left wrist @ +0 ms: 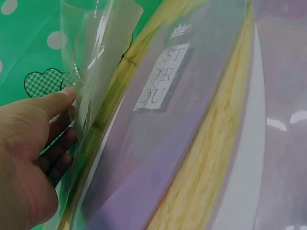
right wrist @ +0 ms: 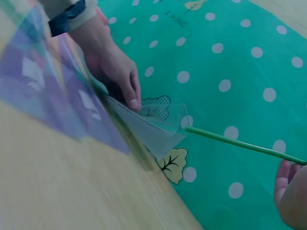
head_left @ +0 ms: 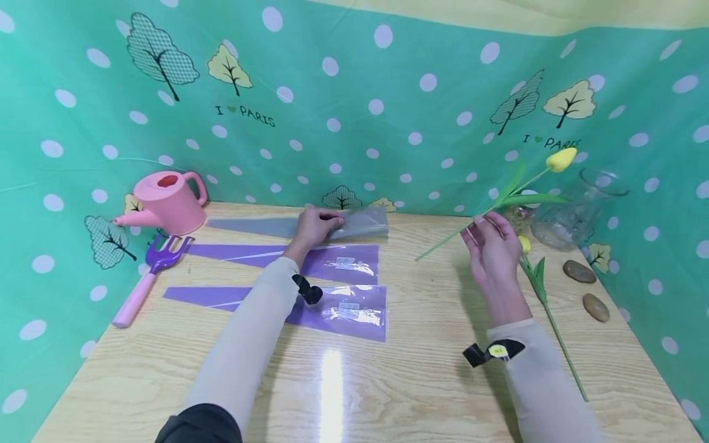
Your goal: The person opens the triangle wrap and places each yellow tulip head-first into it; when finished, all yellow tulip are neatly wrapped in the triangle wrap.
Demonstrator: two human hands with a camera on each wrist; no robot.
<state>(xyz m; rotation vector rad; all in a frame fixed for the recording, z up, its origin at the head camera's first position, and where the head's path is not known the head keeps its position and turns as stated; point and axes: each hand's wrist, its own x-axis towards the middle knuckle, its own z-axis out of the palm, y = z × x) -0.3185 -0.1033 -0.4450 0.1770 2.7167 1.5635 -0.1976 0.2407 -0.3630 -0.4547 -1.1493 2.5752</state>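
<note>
My left hand reaches to the back of the table and pinches the wide end of a clear grey flower sleeve. In the left wrist view the thumb lies on top of the clear sleeve and the fingers curl beneath it. My right hand holds a yellow tulip by its green stem, lifted above the table with the bloom up to the right. The right wrist view shows the stem's tip close to the mouth of the sleeve.
Two purple sleeves lie flat in front of the clear one. A second tulip lies at the right, near a glass vase and two stones. A pink watering can and purple fork stand left.
</note>
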